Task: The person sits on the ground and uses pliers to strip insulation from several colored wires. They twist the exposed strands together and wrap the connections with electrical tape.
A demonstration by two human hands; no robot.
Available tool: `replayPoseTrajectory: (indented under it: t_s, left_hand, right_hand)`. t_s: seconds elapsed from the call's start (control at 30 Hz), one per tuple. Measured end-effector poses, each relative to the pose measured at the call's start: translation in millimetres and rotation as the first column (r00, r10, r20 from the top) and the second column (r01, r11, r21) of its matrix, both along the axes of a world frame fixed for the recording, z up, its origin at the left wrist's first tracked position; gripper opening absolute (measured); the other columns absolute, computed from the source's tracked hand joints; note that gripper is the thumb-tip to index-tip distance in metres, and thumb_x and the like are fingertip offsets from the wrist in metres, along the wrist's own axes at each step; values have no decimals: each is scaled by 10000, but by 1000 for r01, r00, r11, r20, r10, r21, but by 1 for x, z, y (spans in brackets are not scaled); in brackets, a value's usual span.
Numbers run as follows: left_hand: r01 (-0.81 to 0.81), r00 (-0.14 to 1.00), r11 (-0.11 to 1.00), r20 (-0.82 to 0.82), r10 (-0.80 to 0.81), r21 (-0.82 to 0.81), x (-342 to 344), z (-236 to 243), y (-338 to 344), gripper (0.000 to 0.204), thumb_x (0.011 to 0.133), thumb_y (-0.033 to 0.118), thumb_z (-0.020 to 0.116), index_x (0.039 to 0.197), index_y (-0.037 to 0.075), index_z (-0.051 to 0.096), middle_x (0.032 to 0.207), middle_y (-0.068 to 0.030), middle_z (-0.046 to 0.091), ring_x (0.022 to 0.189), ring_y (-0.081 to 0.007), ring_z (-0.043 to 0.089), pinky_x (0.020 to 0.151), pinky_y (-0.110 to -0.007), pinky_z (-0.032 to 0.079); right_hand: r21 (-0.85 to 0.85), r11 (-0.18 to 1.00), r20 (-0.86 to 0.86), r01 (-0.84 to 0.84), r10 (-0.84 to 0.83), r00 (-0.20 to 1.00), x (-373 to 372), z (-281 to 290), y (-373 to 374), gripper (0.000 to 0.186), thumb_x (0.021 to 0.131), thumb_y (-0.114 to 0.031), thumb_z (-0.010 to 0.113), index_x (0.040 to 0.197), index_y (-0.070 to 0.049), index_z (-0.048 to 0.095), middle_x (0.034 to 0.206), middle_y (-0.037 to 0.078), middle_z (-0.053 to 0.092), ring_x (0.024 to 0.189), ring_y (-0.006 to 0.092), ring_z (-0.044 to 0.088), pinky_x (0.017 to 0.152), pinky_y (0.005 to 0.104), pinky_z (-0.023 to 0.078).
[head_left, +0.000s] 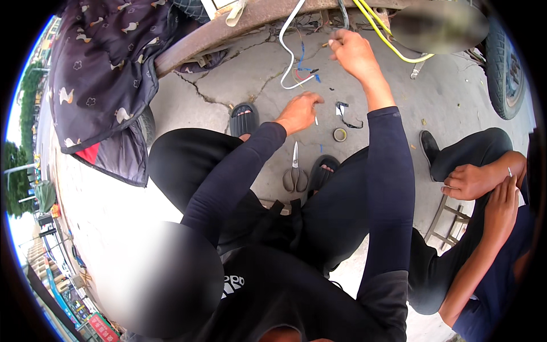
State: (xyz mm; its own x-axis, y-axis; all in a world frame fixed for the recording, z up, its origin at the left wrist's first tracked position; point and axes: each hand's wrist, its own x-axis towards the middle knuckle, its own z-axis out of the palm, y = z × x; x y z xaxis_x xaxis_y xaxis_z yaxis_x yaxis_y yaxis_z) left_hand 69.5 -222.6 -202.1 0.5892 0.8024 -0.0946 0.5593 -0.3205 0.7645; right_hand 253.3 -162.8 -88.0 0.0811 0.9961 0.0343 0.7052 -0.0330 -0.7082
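Observation:
Up near the rusty frame bar, my right hand [356, 54] pinches a grey cable [343, 14] that hangs from above. A small brownish tip pokes out past its fingertips. My left hand [299, 112] hovers lower and to the left, its thumb and fingers drawn together; what they hold, if anything, is too small to make out. A small white stick [317, 121] shows just below its fingers. Between and beyond the hands dangle a white cable [292, 57] and thin blue wires [302, 60]. Scissors [295, 171] lie on the ground between my feet, near a tape roll [339, 134].
The curved rusty bar [216, 34] crosses overhead, with a dark patterned quilted cover [108, 74] at left. Yellow cables [393, 43] hang at upper right, near a tyre [504, 74]. Black wire scraps [347, 117] lie by the tape. Another person's hands [470, 181] are at right, above a low stool [447, 222].

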Motion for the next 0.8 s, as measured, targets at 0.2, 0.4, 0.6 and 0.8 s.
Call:
replayPoseTrajectory:
  t_s: [0.2, 0.4, 0.6, 0.8]
  left_hand:
    - [-397, 915, 886, 181, 361, 239, 30, -32, 122, 374, 846, 3, 522, 1205, -99, 513, 1177, -328, 543, 1100, -468, 536, 965, -473, 441]
    - [-622, 767, 783, 184, 615, -22, 63, -67, 219, 514, 874, 47, 539, 1312, -160, 367, 1316, -390, 435, 1218, -475, 475, 1033, -444, 404]
    - [-601, 577, 683, 367, 730, -416, 68, -97, 286, 373, 956, 142, 533, 1287, -21, 476, 1282, -176, 555, 1161, -288, 544, 939, -353, 449]
    - [-347, 503, 648, 449, 738, -678, 73, -91, 283, 228, 1009, 176, 512, 1168, 24, 573, 1054, -76, 667, 932, -181, 660, 822, -313, 508]
  right_hand:
    - [-57, 985, -377, 165, -174, 910, -21, -22, 95, 510, 954, -363, 548, 1252, 51, 562, 1172, 147, 666, 959, 217, 677, 800, 357, 535]
    - [-10, 948, -267, 317, -308, 913, -14, -52, 153, 403, 931, -355, 564, 1096, 3, 648, 973, 219, 678, 931, 324, 669, 819, 417, 514]
    - [86, 925, -128, 370, -358, 925, -9, -62, 174, 356, 916, -312, 562, 1018, 6, 688, 944, 276, 673, 951, 407, 660, 837, 453, 508]
    - [111, 953, -249, 283, -249, 936, 10, -81, 178, 367, 903, -320, 580, 1027, 8, 686, 971, 244, 687, 929, 403, 664, 832, 439, 510]
